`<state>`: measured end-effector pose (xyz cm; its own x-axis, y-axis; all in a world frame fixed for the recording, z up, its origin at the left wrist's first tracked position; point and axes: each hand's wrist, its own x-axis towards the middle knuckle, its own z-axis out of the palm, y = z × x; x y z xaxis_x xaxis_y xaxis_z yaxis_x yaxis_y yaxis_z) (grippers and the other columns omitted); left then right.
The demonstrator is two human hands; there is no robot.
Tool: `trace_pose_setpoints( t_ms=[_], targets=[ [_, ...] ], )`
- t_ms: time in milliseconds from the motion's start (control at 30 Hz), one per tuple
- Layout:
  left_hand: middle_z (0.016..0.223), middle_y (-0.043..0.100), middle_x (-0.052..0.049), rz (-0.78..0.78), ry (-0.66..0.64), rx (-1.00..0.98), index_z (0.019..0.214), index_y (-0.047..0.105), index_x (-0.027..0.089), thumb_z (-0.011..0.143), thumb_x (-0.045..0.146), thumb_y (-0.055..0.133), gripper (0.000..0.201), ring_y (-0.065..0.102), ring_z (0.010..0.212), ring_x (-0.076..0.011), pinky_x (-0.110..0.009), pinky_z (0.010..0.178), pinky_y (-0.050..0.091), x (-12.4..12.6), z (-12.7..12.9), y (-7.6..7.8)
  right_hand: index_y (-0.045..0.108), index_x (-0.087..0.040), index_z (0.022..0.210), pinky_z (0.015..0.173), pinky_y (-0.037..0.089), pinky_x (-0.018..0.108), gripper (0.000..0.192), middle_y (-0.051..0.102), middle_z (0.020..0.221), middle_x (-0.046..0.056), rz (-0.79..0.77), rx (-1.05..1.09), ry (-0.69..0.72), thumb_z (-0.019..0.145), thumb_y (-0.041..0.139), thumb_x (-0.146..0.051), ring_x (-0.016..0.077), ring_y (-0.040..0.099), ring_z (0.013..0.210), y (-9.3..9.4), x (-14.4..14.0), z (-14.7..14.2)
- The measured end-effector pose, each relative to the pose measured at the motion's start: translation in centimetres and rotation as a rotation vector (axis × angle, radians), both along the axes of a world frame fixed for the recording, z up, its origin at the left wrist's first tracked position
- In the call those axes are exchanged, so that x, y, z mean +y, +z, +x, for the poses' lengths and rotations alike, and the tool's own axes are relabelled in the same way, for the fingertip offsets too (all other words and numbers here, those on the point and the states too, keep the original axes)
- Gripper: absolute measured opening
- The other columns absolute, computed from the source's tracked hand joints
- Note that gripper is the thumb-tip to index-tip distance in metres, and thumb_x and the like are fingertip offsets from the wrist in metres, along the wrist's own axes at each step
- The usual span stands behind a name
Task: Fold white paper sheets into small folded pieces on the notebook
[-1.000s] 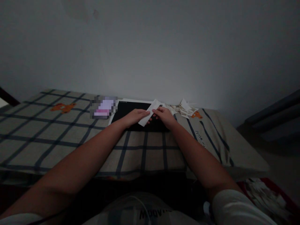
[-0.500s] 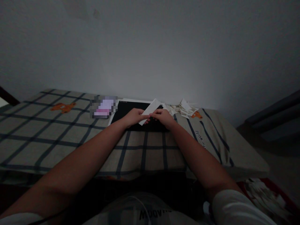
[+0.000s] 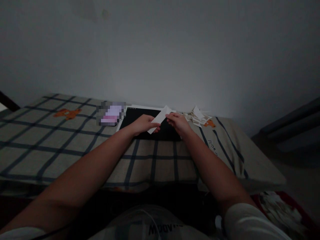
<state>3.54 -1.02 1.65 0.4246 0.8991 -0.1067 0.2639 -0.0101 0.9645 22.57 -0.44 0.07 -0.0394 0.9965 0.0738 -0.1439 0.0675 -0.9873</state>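
A narrow strip of folded white paper (image 3: 160, 117) slants up to the right above a flat black board (image 3: 135, 116). My left hand (image 3: 147, 124) grips the strip near its lower end, thumb on top and fingers beneath. At the strip's upper right edge, my right hand (image 3: 178, 121) pinches the paper between thumb and fingertips. White sheet edges (image 3: 122, 122) show from under the black board. To the right of my right hand lies a loose pile of folded white paper pieces (image 3: 197, 116).
A phone (image 3: 111, 114), partly pixelated, lies left of the board. Everything rests on a checked cloth (image 3: 82, 140) with orange bear prints, against a grey wall (image 3: 160, 53). At the lower right stands a red container (image 3: 295, 206) with whitish pieces in it.
My right hand has slid up and to the right along the paper strip, away from my left thumb. My left hand keeps its grip in nearly the same place.
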Motion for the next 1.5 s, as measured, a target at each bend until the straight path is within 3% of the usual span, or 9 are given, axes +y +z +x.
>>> trace_pose_setpoints(
  t_ms=[300,467,633,800,933,1067,1300,1500],
  targets=[
    [0.075,0.072,-0.006,-0.016,-0.068,-0.033,0.085,0.070,0.014,0.073,0.030,0.073,0.020,0.065,0.065,-0.0159,-0.026,0.058,0.048,0.3,-0.2,-0.8,0.059,-0.019,0.071,0.063,0.046,0.024,0.039,0.062,0.068,0.000,0.031,0.032,0.026,0.060,0.079,-0.049,0.0103,0.056,0.064,0.0,-0.1,-0.3],
    [0.061,0.059,0.001,0.157,-0.093,-0.053,0.072,0.065,0.015,0.074,0.043,0.070,0.029,0.053,0.055,-0.0102,-0.022,0.052,0.040,0.4,-0.2,-0.7,0.059,-0.019,0.070,0.062,0.045,0.024,0.041,0.061,0.062,-0.002,0.018,-0.009,0.088,0.055,0.083,-0.049,0.0099,0.056,0.061,-0.1,0.0,0.0],
    [0.056,0.052,0.004,0.199,-0.020,-0.093,0.061,0.055,0.016,0.075,0.034,0.072,0.029,0.050,0.054,-0.0083,-0.022,0.056,0.044,0.3,-0.1,-0.4,0.064,-0.018,0.077,0.064,0.046,0.025,0.039,0.063,0.067,-0.002,0.024,-0.041,0.103,0.057,0.082,-0.047,0.0100,0.056,0.063,-0.5,0.0,-0.5],
    [0.062,0.060,0.001,0.088,0.024,-0.176,0.067,0.057,0.015,0.073,0.027,0.074,0.022,0.059,0.061,-0.0105,-0.026,0.063,0.052,0.6,0.2,-1.2,0.066,-0.018,0.078,0.064,0.045,0.026,0.031,0.064,0.068,-0.001,0.062,-0.084,0.117,0.063,0.078,-0.042,0.0104,0.057,0.063,-1.0,0.3,-0.3],
    [0.076,0.068,-0.004,0.038,0.009,-0.199,0.082,0.064,0.013,0.072,0.034,0.075,0.026,0.065,0.071,-0.0144,-0.029,0.067,0.055,0.9,0.1,-1.3,0.067,-0.018,0.075,0.064,0.044,0.025,0.024,0.064,0.068,-0.001,0.100,-0.189,0.160,0.067,0.074,-0.039,0.0102,0.055,0.062,-1.0,0.0,-0.2],
    [0.078,0.067,-0.004,0.082,0.092,-0.209,0.084,0.066,0.013,0.069,0.034,0.076,0.028,0.063,0.071,-0.0131,-0.027,0.066,0.054,1.0,-0.2,-1.1,0.067,-0.018,0.074,0.062,0.043,0.025,0.024,0.063,0.067,-0.002,0.070,-0.247,0.210,0.066,0.074,-0.038,0.0103,0.054,0.061,-0.9,-0.3,-0.4],
    [0.071,0.065,-0.002,0.128,0.091,-0.149,0.077,0.067,0.013,0.069,0.030,0.072,0.019,0.060,0.065,-0.0125,-0.025,0.061,0.050,0.9,0.0,-1.3,0.065,-0.018,0.073,0.060,0.040,0.025,0.024,0.061,0.066,-0.002,0.065,-0.304,0.202,0.067,0.072,-0.040,0.0109,0.051,0.061,-0.9,-0.7,-0.8],
    [0.065,0.063,0.000,0.305,0.069,-0.060,0.072,0.067,0.015,0.072,0.039,0.071,0.024,0.055,0.062,-0.0114,-0.023,0.059,0.042,0.9,-0.3,-1.1,0.064,-0.019,0.076,0.057,0.036,0.025,0.026,0.059,0.067,-0.003,0.060,-0.319,0.237,0.068,0.071,-0.043,0.0115,0.050,0.061,-0.6,-1.1,-1.0]
  ],
)
